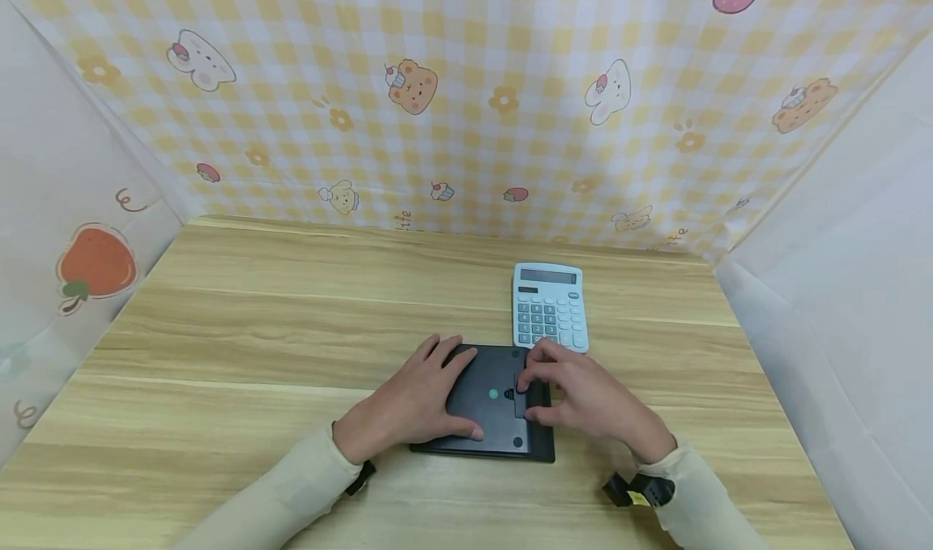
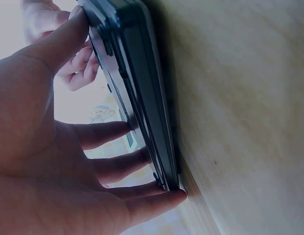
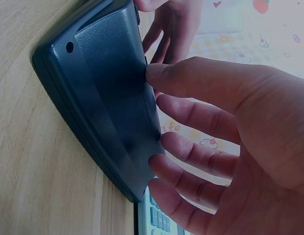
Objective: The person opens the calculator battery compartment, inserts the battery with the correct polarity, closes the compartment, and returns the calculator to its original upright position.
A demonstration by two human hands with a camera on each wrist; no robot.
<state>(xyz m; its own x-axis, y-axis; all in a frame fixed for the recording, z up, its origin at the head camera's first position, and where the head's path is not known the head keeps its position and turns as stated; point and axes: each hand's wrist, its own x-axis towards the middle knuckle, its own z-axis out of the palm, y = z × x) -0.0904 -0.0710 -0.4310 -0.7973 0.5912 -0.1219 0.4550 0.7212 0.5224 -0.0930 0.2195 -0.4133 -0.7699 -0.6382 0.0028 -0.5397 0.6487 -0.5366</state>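
Observation:
A black wedge-shaped electronic device (image 1: 481, 416) lies underside up, showing round feet, a green dot and a battery cover (image 1: 520, 404) with a small latch. What its face looks like is hidden. My left hand (image 1: 419, 396) rests spread over its left part, thumb toward the near side, fingertips at the far side. Fairly straight fingers (image 2: 113, 171) touch it in the left wrist view. My right hand (image 1: 590, 392) bends over its right end. Thumb (image 3: 166, 73) and index finger touch around the battery cover, which looks seated; the other fingers are loosely bent.
Just beyond the device lies a light blue calculator (image 1: 550, 307), keys up. The wooden table (image 1: 240, 315) meets a yellow checked cloth (image 1: 466, 145) at the back and white cloth (image 1: 838, 291) on the sides.

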